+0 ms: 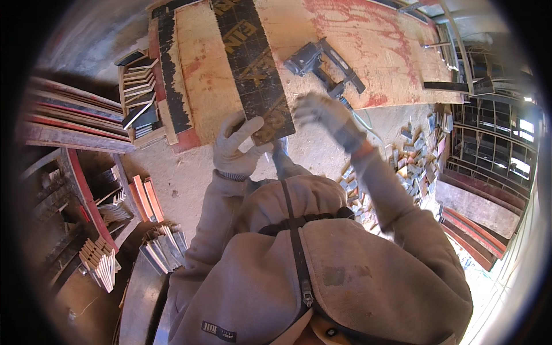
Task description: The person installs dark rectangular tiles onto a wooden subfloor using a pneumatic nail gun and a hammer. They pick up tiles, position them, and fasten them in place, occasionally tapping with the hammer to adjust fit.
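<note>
Black board [259,75] sits pinched in the left hand [236,150], right hand [330,117] loosely spread beside it.

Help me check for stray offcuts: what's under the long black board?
Worn tabletop shows along both long sides of the black board; whatever lies directly beneath is hidden.

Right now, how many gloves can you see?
2. One is on the left hand, at the near end of the dark board; the other is on the right hand, near the nail gun. Others could be hidden in the clutter.
</note>
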A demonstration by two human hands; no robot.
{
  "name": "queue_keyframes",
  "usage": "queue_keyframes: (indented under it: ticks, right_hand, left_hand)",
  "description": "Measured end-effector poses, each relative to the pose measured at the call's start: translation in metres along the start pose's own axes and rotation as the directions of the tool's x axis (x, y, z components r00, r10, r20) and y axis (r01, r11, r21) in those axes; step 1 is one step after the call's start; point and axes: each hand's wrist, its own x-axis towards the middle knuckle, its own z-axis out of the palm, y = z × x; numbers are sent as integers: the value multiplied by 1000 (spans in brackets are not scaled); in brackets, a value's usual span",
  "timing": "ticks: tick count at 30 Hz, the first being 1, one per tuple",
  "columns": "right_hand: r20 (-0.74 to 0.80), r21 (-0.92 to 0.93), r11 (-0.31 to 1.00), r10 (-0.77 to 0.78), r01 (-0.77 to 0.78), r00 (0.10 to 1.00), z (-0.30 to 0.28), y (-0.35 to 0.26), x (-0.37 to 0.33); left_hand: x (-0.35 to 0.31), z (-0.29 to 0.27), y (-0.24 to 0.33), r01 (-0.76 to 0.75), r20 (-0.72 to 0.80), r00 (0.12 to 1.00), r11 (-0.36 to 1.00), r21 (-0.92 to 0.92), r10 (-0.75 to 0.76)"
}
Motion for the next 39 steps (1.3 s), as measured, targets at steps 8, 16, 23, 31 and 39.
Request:
queue_keyframes:
  ticks: [8, 16, 23, 31, 39]
  right_hand:
    - [-374, -896, -114, -327, -430, 868, -188, 49, 173]
    - [-339, -936, 195, -280, -293, 898, -191, 57, 225]
    - [-527, -315, 835, 242, -452, 815, -81, -5, 14]
    - [-162, -406, 894, 132, -188, 978, 62, -102, -207]
    - [-203, -361, 868, 283, -340, 937, 112, -90, -199]
  left_hand:
    - [0, 4, 8, 112, 25, 993, 994, 17, -113]
    - [5, -1, 9, 66, 74, 995, 996, 65, -71]
    - [5, -2, 6, -50, 12, 999, 995, 84, 49]
    - [0, 0, -5, -40, 1, 999, 999, 0, 40]
    - [0, -3, -4, -94, -21, 995, 993, 71, 95]
